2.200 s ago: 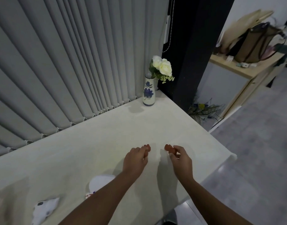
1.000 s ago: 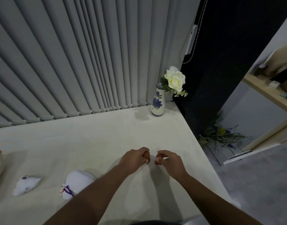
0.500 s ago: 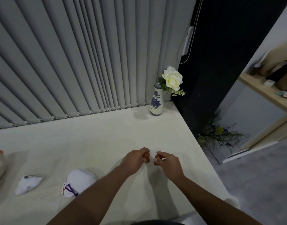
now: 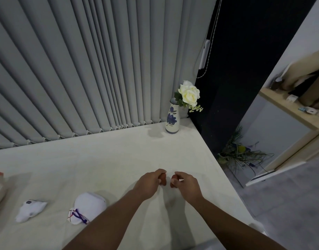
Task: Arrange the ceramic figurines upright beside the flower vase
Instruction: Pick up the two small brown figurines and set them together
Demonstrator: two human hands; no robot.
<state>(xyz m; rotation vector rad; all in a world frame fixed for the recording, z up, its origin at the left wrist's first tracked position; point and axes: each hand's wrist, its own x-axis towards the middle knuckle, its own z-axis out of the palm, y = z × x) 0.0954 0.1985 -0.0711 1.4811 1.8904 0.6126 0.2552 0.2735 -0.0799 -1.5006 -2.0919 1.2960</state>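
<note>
Seemingly idle, both hands, left (image 4: pixel 149 183) and right (image 4: pixel 185 184), curl loosely over the table (image 4: pixel 104 165), holding nothing I can make out (reddish nails?); figurines (image 4: pixel 29 210) (image 4: pixel 87 207) lie toppled, well apart from the vase (image 4: pixel 172 119).

two white figurines (image 4: pixel 91 207) lying toppled, blue-flowered vase (image 4: pixel 172 118) upright far corner

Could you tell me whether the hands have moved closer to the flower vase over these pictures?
No; both hands stay low near the table's front edge, far from the flower vase.

The light is dim and soft; the counter (image 4: pixel 104 165) carries faint shadows, and the blinds (image 4: pixel 83 69) bend at the edges.
</note>
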